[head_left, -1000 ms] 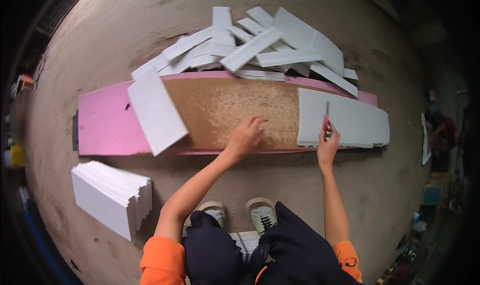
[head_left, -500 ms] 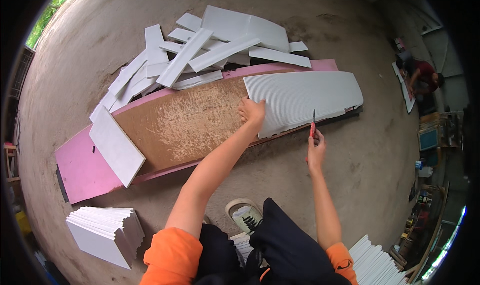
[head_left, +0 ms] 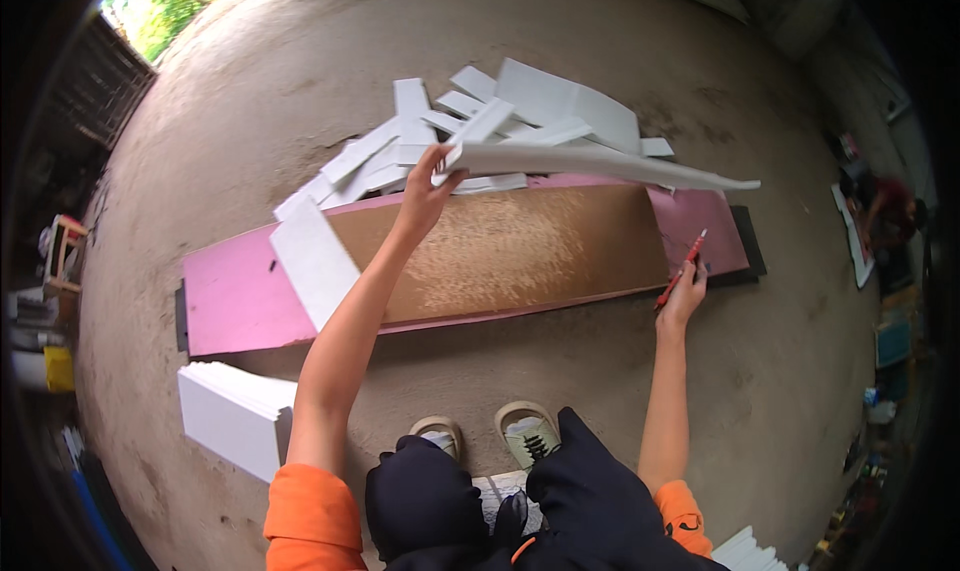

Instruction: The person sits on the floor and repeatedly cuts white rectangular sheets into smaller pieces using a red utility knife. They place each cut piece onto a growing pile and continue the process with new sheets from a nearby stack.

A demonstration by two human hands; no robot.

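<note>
My left hand [head_left: 428,189] grips the left end of a white foam sheet [head_left: 600,159], raised and seen nearly edge-on. The sheet stretches rightward over the far edge of a long pink board [head_left: 225,301]. A worn brown board [head_left: 620,241] lies on the pink one, its middle scuffed pale. In my right hand [head_left: 684,293] is a red utility knife [head_left: 690,256], its tip pointing up and away, above the near right part of the boards. Another white panel [head_left: 308,256] lies slantwise across the brown board's left end.
Beyond the boards, white strips [head_left: 365,161] and a larger white sheet [head_left: 570,101] are heaped on the floor. A stack of white panels [head_left: 235,416] stands near left, another [head_left: 748,553] near right. At the far right a person [head_left: 885,216] bends over a pale sheet.
My left hand has lifted the white sheet off the boards and carried it away from me, baring the brown board's right end. My right hand keeps the knife. The view has shifted.
</note>
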